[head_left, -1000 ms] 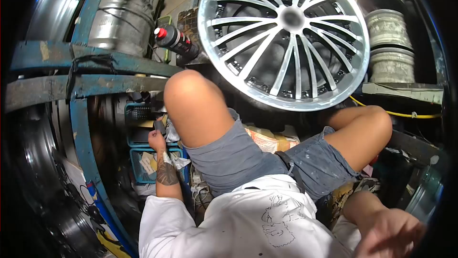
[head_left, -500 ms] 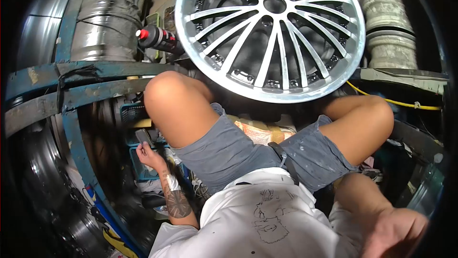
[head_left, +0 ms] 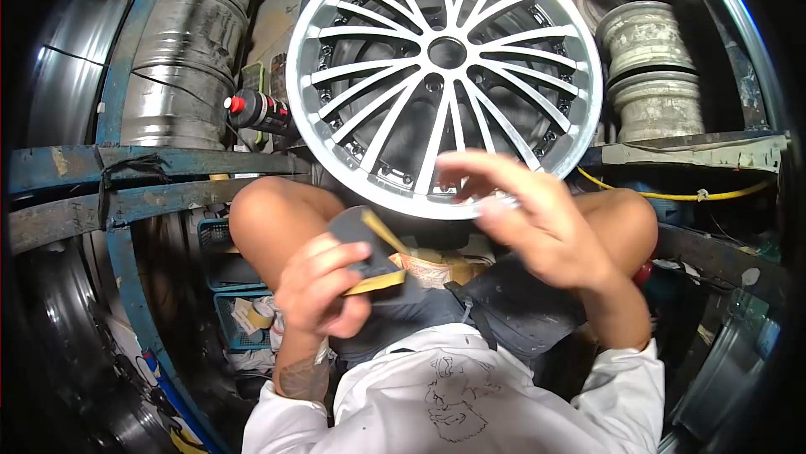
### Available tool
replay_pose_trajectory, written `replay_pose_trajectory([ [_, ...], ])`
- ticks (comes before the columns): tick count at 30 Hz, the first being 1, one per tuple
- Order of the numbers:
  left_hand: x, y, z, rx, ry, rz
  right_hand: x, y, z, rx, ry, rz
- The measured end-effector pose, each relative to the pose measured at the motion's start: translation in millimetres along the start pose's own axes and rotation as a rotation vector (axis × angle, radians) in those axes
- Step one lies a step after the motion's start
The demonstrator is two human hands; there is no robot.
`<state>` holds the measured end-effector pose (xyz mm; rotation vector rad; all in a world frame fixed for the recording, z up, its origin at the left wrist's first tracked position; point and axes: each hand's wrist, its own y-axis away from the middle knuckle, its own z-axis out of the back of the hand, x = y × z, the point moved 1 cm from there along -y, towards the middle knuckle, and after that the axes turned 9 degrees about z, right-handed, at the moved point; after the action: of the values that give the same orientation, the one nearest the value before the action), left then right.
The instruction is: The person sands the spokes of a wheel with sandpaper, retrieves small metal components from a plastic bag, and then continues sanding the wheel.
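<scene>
My left hand [head_left: 317, 284] is closed on a folded piece of sandpaper [head_left: 378, 254], dark grey on one side with yellow showing along its edges. It is held above my lap, a little below the wheel. My right hand [head_left: 537, 223] is raised with its fingers apart and slightly curled, somewhat blurred, and nothing shows between them. Its fingertips overlap the lower rim of the multi-spoke alloy wheel [head_left: 405, 202] in this view. The wheel faces me beyond my knees, with bright silver spokes and a dark inner barrel.
A dark bottle with a red cap [head_left: 259, 111] lies left of the wheel. Worn rims are stacked at left [head_left: 186, 51] and right [head_left: 655, 105]. A blue metal frame [head_left: 67, 170] runs along the left, above a teal basket [head_left: 225, 307]. A yellow hose [head_left: 714, 196] crosses at right.
My left hand has come up and inward from beside my left leg, bringing the sandpaper over my lap. The right hand has swung from the lower right to the wheel's lower edge.
</scene>
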<state>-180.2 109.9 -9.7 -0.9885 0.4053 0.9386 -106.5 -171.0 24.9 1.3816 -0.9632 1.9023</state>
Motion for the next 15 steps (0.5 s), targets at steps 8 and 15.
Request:
replay_pose_trajectory([
  [8, 29, -123, -23, 0.180, 0.243, 0.012, -34, -65, 41, -0.092, -0.351, -0.111],
  [15, 67, -188, -74, 0.282, 0.256, -0.090, -58, -70, 52, -0.353, -0.514, -0.248],
])
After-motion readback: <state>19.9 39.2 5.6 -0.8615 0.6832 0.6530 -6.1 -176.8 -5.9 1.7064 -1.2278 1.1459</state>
